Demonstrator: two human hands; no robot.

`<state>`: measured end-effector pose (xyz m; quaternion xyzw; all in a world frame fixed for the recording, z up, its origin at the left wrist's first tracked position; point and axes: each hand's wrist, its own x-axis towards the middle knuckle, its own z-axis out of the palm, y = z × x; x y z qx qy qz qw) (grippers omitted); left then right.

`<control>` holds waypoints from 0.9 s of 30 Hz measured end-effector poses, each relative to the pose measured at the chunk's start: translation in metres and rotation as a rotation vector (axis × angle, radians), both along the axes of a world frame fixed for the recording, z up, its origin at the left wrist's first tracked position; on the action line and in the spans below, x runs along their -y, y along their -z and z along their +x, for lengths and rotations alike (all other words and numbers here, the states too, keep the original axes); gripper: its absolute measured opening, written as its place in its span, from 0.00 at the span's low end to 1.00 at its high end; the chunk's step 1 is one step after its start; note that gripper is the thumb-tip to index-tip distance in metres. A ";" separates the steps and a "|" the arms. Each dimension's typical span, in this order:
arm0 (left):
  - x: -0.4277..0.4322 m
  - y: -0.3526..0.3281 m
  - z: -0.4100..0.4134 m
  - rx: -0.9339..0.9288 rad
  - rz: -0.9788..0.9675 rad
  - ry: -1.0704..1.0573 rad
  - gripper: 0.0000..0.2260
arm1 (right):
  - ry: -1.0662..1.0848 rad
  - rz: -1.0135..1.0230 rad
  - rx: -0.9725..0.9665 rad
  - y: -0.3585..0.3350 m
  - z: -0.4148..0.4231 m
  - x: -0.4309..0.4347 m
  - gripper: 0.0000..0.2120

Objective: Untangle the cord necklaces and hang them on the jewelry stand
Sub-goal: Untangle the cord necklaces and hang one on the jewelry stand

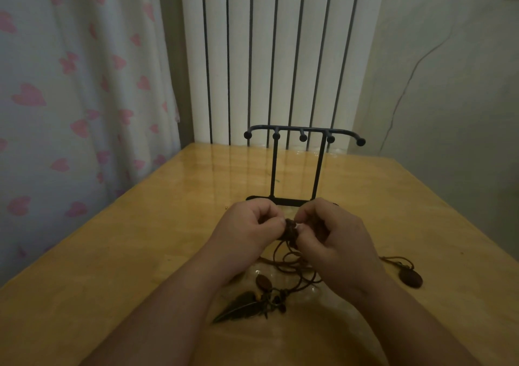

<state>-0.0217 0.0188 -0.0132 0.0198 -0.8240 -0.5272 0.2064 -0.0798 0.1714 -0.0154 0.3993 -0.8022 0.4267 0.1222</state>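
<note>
A black metal jewelry stand [303,138] with several ball-tipped hooks rises at the table's middle, nothing hanging on it. Just in front of its base, my left hand [247,230] and my right hand [334,239] meet and pinch a dark knot of the tangled brown cord necklaces [292,261] between their fingertips. Loose loops of cord trail down onto the table between my wrists. A leaf-shaped metal pendant [238,306] and a small oval wooden pendant [264,281] lie below them. Another round wooden pendant [410,278] on its cord lies to the right of my right wrist.
The wooden table [140,239] has a glossy top. A white radiator [280,56] stands behind it, a heart-patterned curtain [84,84] hangs on the left, and a thin wire [404,84] runs down the wall on the right.
</note>
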 end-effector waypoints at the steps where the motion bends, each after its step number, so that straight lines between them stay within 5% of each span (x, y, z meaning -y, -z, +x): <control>1: -0.001 0.000 0.000 -0.006 -0.029 -0.009 0.08 | -0.004 -0.011 0.000 0.000 0.000 -0.001 0.02; 9: -0.001 0.001 0.001 -0.011 -0.111 -0.042 0.07 | 0.015 0.138 0.007 -0.003 0.000 0.001 0.04; 27: -0.001 -0.002 0.002 0.001 -0.117 -0.037 0.08 | 0.013 0.105 0.040 -0.001 -0.001 0.002 0.04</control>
